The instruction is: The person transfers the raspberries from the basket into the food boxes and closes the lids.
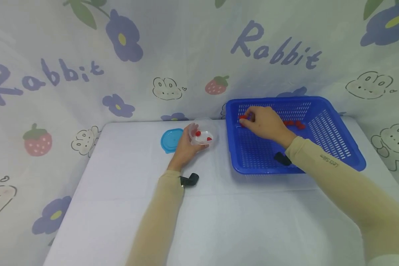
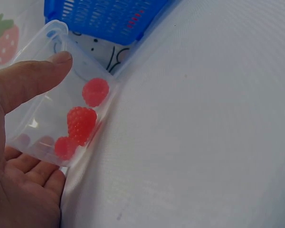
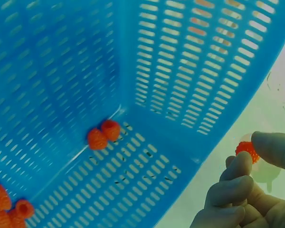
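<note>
My left hand (image 1: 185, 146) grips a clear plastic container (image 1: 204, 137) on the white table, thumb on one side and fingers on the other. In the left wrist view, three red raspberries (image 2: 81, 126) lie inside it near the bottom. My right hand (image 1: 264, 122) is over the left part of the blue basket (image 1: 234, 155). Between thumb and fingertips it pinches a raspberry (image 3: 247, 151), best seen in the right wrist view. More raspberries (image 3: 98, 138) lie in the basket, some at its corner and others in a cluster (image 3: 9, 211) along the wall.
A light-blue round lid (image 1: 171, 140) lies on the table (image 1: 126, 166) just left of the container. Raised slotted walls surround the basket, to the container's right. Behind the table hangs a printed cloth (image 1: 186, 44) with rabbits and flowers.
</note>
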`<action>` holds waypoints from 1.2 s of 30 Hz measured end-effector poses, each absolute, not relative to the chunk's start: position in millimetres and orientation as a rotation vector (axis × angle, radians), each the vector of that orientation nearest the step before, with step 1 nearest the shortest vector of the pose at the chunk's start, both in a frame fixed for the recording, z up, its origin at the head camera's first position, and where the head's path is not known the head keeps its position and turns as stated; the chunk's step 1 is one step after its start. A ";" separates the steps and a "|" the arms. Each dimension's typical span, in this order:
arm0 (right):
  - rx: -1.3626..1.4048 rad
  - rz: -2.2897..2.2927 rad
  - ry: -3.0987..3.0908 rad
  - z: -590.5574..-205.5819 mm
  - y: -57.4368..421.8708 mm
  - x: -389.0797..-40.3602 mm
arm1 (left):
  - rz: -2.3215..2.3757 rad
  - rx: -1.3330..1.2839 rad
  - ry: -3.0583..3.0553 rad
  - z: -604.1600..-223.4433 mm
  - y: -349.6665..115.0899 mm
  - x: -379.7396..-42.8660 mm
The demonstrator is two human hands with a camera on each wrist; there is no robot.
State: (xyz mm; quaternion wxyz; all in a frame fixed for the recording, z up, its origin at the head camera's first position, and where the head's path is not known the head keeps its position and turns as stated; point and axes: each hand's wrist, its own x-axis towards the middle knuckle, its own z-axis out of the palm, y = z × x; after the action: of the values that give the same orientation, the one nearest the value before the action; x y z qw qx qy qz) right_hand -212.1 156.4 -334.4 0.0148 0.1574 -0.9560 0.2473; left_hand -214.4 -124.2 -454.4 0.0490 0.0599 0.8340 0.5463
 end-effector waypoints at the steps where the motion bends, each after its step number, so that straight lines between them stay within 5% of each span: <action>1: 0.486 0.778 -2.967 -333.8 155.1 -211.6 | 1.669 0.184 2.538 -454.1 -124.4 -214.1; 36: 0.559 0.815 -2.943 -335.7 105.6 -212.8 | 1.638 0.177 2.583 -458.5 -121.9 -212.0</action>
State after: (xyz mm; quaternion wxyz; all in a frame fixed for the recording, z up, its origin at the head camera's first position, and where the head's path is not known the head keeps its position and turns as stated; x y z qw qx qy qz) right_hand -212.8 105.6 -335.7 0.0187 0.1800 -0.9478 0.2625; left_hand -212.0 -121.9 -458.5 0.0392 0.0576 0.8425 0.5342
